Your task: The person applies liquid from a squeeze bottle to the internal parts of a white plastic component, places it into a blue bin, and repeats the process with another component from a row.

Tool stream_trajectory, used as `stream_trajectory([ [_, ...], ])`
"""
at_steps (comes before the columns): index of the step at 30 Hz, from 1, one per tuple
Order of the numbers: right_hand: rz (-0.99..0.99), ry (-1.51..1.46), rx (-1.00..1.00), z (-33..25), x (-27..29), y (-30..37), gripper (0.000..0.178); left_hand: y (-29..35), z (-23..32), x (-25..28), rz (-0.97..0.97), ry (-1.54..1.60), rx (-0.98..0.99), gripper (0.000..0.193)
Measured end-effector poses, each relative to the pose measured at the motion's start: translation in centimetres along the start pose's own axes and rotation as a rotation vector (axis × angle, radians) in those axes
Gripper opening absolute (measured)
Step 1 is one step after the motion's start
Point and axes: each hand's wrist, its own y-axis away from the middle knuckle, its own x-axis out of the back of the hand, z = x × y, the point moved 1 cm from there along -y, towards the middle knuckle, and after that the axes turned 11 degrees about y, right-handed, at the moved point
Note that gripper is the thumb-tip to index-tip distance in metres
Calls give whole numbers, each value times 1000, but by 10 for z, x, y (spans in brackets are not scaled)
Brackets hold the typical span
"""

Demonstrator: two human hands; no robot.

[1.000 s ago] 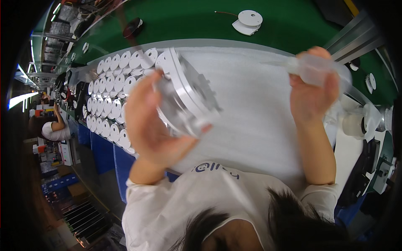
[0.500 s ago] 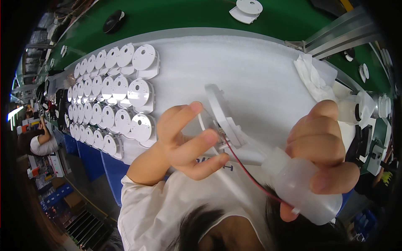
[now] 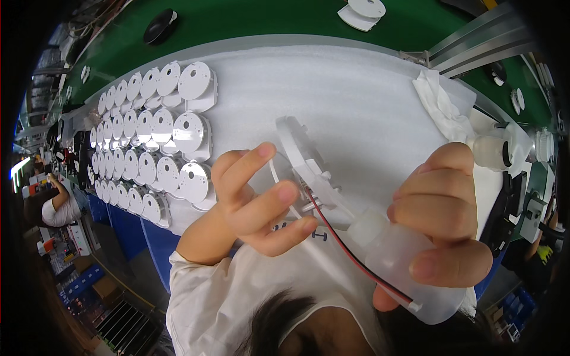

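Observation:
My left hand [image 3: 255, 204] is closed on a white round plastic housing [image 3: 297, 148], tilted up on its edge above the covered table. Red and black wires [image 3: 350, 258] run out of the housing to a small pale plug [image 3: 414, 306] that hangs in front of the bottle. In my right hand [image 3: 442, 207] is a translucent squeeze bottle [image 3: 409, 261], tipped so its thin nozzle [image 3: 342, 207] points at the housing's inner side. Whether the nozzle tip touches the housing is hidden. The fingers of my right hand wrap round the bottle.
Several rows of similar white round housings [image 3: 193, 132] stand at the left on a white-covered table [image 3: 255, 77]. Beyond it lies a green surface [image 3: 249, 21] with a black oval part [image 3: 159, 27]. A crumpled white cloth [image 3: 442, 107] and another bottle [image 3: 490, 153] are at the right.
The bottle and my right hand have moved a little left, and the nozzle has shifted with them. The wires' plug now hangs lower across the bottle. Both grips stay the same.

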Motion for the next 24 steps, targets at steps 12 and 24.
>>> stream_trajectory([
  [12, 10, 26, 40, 2, -4, 0, 38, 0, -2, 3, -16, -55, 19, 41],
  [24, 59, 44, 128, 4, -11, 6, 34, 12, -10, 4, 107, 82, 135, 45],
])
